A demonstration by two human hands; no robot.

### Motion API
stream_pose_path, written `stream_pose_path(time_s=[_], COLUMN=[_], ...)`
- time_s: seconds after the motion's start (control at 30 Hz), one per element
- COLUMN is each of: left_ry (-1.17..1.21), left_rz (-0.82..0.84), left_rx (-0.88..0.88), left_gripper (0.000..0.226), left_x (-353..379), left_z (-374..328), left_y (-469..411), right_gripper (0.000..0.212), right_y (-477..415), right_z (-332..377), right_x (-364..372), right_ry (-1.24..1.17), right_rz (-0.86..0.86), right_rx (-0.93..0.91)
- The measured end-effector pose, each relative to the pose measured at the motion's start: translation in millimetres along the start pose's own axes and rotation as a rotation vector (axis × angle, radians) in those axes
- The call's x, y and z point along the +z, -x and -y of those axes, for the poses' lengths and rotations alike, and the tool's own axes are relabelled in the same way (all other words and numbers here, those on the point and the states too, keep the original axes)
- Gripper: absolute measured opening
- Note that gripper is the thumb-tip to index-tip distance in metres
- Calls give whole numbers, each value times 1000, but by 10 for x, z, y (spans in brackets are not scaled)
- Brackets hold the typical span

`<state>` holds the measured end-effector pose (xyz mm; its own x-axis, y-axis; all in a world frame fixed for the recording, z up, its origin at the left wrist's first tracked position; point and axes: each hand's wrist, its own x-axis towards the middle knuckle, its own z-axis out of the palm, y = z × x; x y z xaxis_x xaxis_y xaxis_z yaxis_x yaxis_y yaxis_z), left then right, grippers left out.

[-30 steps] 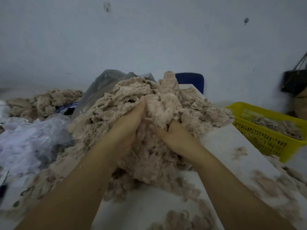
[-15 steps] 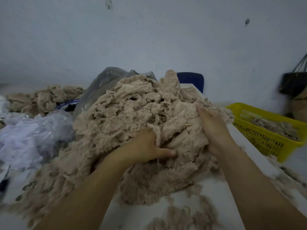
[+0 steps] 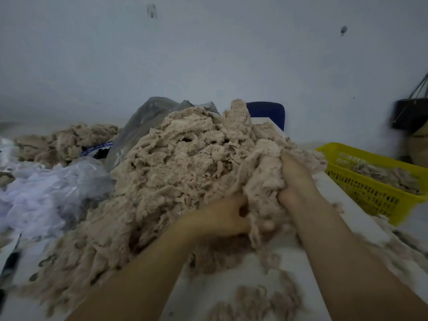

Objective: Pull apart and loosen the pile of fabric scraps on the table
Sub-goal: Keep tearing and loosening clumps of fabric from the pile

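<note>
A big heap of beige-pink fabric scraps [image 3: 185, 172] fills the middle of the white table [image 3: 231, 295]. My left hand [image 3: 222, 216] is dug into the heap's near right side, its fingers curled round a clump of scraps. My right hand [image 3: 296, 179] grips the same hanging clump [image 3: 264, 181] from the right, fingers buried in the cloth. Both forearms reach in from the bottom edge. The fingertips of both hands are hidden by the scraps.
A yellow plastic basket [image 3: 375, 193] with more scraps stands at the right. White and grey plastic bags [image 3: 46, 195] lie at the left, with a second scrap heap [image 3: 64, 142] behind them. A blue chair back [image 3: 266, 112] shows behind the heap. Loose scraps [image 3: 254, 300] lie near the front.
Both hands have shifted right and lower along the heap. My left hand went from the middle to the near right side, and my right hand closed on the clump there.
</note>
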<state>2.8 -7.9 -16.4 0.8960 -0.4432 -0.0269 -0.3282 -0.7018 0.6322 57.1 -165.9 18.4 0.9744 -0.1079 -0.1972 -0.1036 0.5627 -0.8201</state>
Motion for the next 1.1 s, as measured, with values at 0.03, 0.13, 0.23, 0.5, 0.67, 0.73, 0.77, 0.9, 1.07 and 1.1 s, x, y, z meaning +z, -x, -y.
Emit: stream_pose_path(time_s=[0.03, 0.13, 0.23, 0.5, 0.67, 0.73, 0.77, 0.9, 1.07, 1.1], left_ry=[-70, -30, 661, 833, 892, 1429, 1581, 1440, 636, 578], left_rz=[3, -252, -733, -538, -511, -374, -349, -318, -308, -317], left_rx=[8, -93, -368, -560, -467, -243, -156, 95, 162, 98], left_gripper=[26, 17, 27, 34, 38, 50, 64, 82, 21, 17], left_x=[136, 127, -419, -709, -825, -825, -813, -747, -569, -585], left_z=[-7, 76, 332, 346, 218, 112, 83, -108, -297, -312], left_y=[-22, 3, 59, 134, 49, 72, 48, 34, -33, -45], right_gripper=[35, 32, 35, 35, 39, 42, 41, 39, 35, 33], right_y=[1, -22, -144, -10, 353, 334, 326, 290, 271, 273], right_z=[14, 131, 276, 149, 496, 519, 513, 499, 461, 453], right_x=[40, -54, -438, -317, 99, 165, 176, 299, 620, 650], right_ry=[13, 24, -48, 750, 954, 1025, 1004, 699, 593, 568], right_rz=[10, -27, -106, 46, 182, 205, 220, 300, 348, 357], right_rx=[11, -38, -107, -166, -601, -530, -468, -277, -357, -400])
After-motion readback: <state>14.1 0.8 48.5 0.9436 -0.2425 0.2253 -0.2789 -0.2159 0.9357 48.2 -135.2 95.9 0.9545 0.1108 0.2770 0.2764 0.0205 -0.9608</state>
